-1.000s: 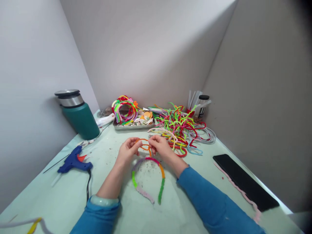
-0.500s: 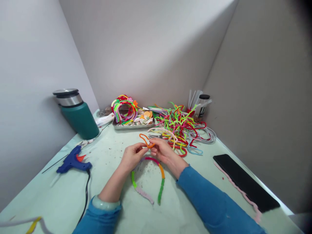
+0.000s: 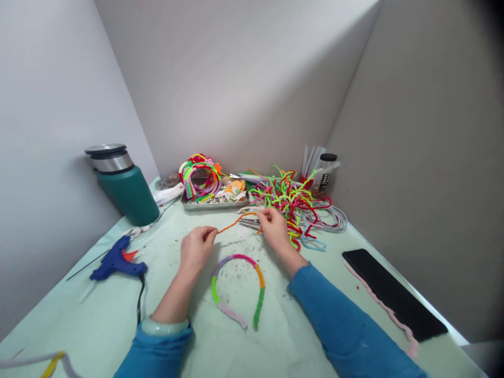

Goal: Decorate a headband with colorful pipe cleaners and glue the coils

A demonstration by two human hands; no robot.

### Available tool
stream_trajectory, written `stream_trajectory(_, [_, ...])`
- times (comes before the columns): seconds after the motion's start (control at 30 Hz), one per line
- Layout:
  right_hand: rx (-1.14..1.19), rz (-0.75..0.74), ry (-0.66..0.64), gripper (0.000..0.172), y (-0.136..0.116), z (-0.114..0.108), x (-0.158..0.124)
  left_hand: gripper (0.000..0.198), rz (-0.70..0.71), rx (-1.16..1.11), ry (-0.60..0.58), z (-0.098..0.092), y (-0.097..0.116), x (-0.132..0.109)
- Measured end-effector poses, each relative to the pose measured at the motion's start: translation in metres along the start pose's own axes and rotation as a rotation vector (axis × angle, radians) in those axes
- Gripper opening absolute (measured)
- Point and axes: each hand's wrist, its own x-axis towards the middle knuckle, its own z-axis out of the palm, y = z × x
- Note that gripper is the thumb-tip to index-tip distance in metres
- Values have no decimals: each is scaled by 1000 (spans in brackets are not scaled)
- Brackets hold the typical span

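Head view: a multicoloured headband (image 3: 259, 294) lies flat on the pale green table (image 3: 98, 320), its open ends toward the person. Just beyond its arch, the left hand (image 3: 196, 248) and the right hand (image 3: 274, 228) hold an orange pipe cleaner (image 3: 232, 224) pulled nearly straight between them, above the table surface. The left hand is closed, pinching the near end of the pipe cleaner between thumb and fingertip, to the left of the headband's arch. The right hand has its fingers curled tight on the far end, beyond and to the right of the arch; exactly how the wire sits under those fingers cannot be told. Both forearms wear blue sleeves.

Beyond the headband and right of it, touching the right hand's far side, spreads a loose pile of pipe cleaners (image 3: 293, 199). Straight beyond the headband stands a metal tray (image 3: 214, 205) holding finished headbands and small pieces. Well to the left of the headband lies a blue glue gun (image 3: 117, 261), and beyond that a green flask (image 3: 126, 191). Well to the right lies a black flat slab (image 3: 394, 294), with a pink pipe cleaner (image 3: 380, 303) along its near edge.
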Motion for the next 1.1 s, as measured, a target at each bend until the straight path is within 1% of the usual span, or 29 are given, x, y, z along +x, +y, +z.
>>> stream_trajectory(0.07, [-153,-143,49,19,1,-8,3,11,29,-32,-39,-1,2,0])
stream_trajectory(0.13, [-242,-225,57,20,1,-16,7,13,21,-70,-60,-2,4,0])
stream_trajectory(0.2, [-292,-272,36,20,0,-22,11,19,-43,-109,-81,-3,4,1])
stream_trajectory(0.3, [-321,-307,-30,19,-3,-26,14,28,-151,-174,-118,-5,2,3])
stream_trajectory(0.37, [-316,-326,-73,18,-4,-27,14,31,-173,-190,-83,-6,-1,4])
stream_trajectory(0.47, [-316,-335,-149,17,-1,-28,15,34,-177,-160,14,-6,-6,5])
stream_trajectory(0.57, [-358,-321,-231,15,4,-30,16,34,-215,-152,49,-6,-8,5])
stream_trajectory(0.67, [-414,-360,-294,13,7,-32,17,33,-249,-140,90,-8,-6,5])
stream_trajectory(0.77, [-464,-427,-328,12,5,-32,17,33,-267,-126,154,-10,-3,4])
stream_trajectory(0.87, [-529,-468,-354,14,4,-32,16,35,-275,-125,223,-10,-5,6])
stream_trajectory(0.97, [-570,-459,-356,16,5,-32,17,37,-280,-134,279,-9,-10,8])
stream_trajectory(1.1, [-545,-411,-360,19,3,-33,18,36,-287,-140,301,-10,-12,9])
